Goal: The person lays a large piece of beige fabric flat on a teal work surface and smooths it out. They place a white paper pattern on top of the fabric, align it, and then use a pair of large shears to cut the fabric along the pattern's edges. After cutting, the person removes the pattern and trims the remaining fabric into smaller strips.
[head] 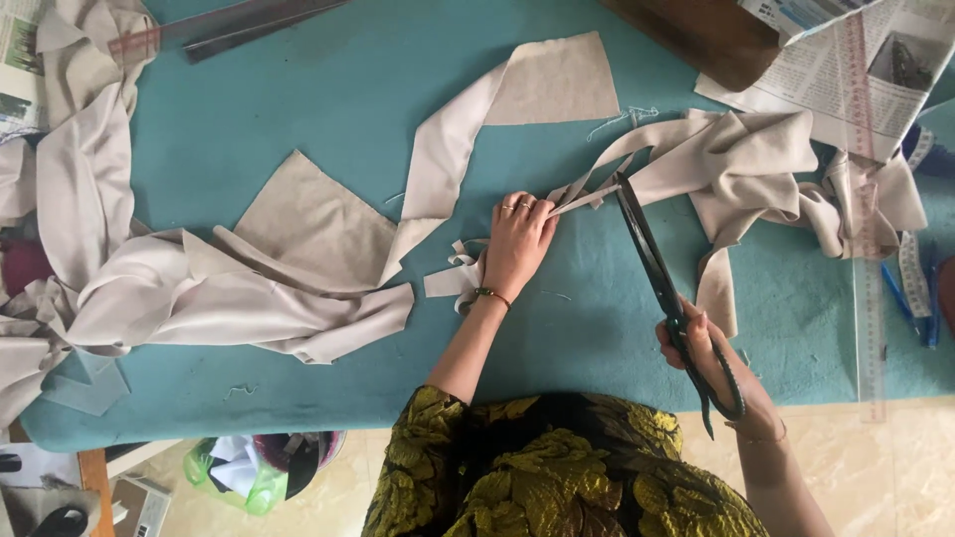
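My left hand [517, 242] presses down on a narrow beige fabric strip [582, 199] on the teal table [348, 89], fingers closed over it. My right hand [718, 360] grips the handles of long black scissors [652, 264]. Their blades point up and away to the strip, with the tips at the cloth just right of my left fingers. The strip runs right into a bunched pile of beige fabric [756, 164].
More beige cloth [199, 288] lies heaped at left, with a flat piece [557, 80] further up. A clear ruler [867, 249], newspaper [846, 70], pens [920, 298] and a measuring tape sit at right. A bin with a green bag [254, 467] stands on the floor.
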